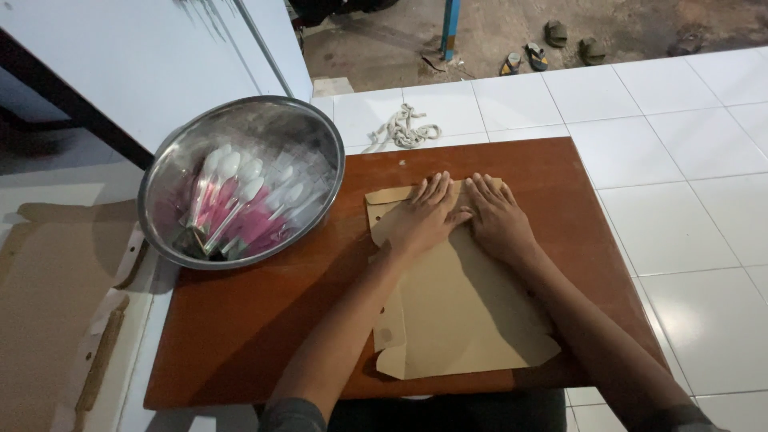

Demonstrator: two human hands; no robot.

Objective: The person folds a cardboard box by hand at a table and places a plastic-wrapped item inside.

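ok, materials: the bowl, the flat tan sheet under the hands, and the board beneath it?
Bowl: looks like stainless steel, with a shiny grey wall that mirrors the wrapped spoons inside.
Tan sheet: seems to be thin kraft paperboard, matte, with die-cut tabs and creases; the left hand and right hand press it flat.
Board: probably wood or laminate, reddish-brown with a semi-gloss finish; grain is not clear.

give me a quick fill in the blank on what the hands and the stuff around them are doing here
1. Both hands, left hand and right hand, press flat on a brown ____ sheet.
2. The sheet lies on a reddish-brown ____ board.
3. The metal bowl holds wrapped plastic ____.
4. A knotted cord lies on the white ____ floor.

Missing words: paper; wooden; spoons; tiled
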